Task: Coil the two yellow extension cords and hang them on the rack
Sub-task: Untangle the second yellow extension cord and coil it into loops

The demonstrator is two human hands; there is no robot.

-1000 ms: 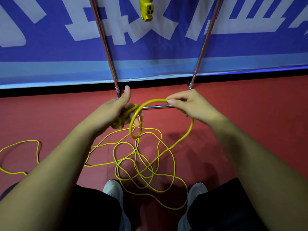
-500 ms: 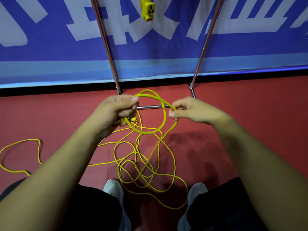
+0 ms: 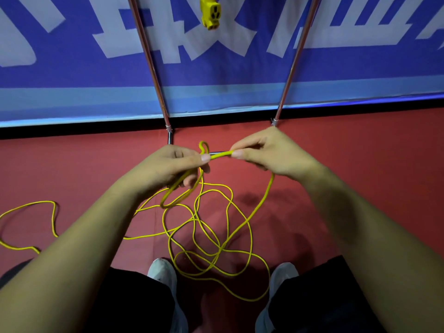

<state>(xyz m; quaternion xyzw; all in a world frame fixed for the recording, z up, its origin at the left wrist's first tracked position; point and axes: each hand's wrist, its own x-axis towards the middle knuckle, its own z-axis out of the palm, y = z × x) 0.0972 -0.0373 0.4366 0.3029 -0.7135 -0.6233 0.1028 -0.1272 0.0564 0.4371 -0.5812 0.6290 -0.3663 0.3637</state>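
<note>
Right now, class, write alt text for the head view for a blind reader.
A person coils a yellow extension cord: the left hand grips loops, the right hand pinches the next stretch. Slack lies tangled on the red floor by a rack.

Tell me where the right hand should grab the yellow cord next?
Likely the yellow cord where it hangs straight under the right hand, pinched from its right side. That stretch is clear of the tangled loops on the floor, so it should lift without snagging.
</note>
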